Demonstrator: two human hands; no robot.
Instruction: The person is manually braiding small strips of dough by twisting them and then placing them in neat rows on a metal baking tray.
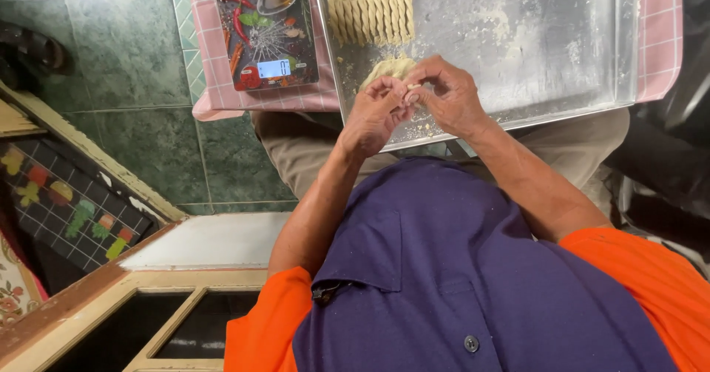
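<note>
Your two hands, left point(376, 113) and right point(449, 98), fingers pinched on one small dough bit point(411, 87) over one tray point(551, 54), top strip row point(373, 15) cut off.

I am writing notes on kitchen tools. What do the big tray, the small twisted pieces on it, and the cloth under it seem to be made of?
The tray looks like bare metal, perhaps aluminium: dull grey sheen, thin raised rim, dusted with flour. The twisted pieces look like raw dough: pale yellow, matte, soft ridges. The hands pinch a bit of the same. The cloth seems to be fabric or vinyl, pink checked; its drape shows, but the weave does not.
</note>
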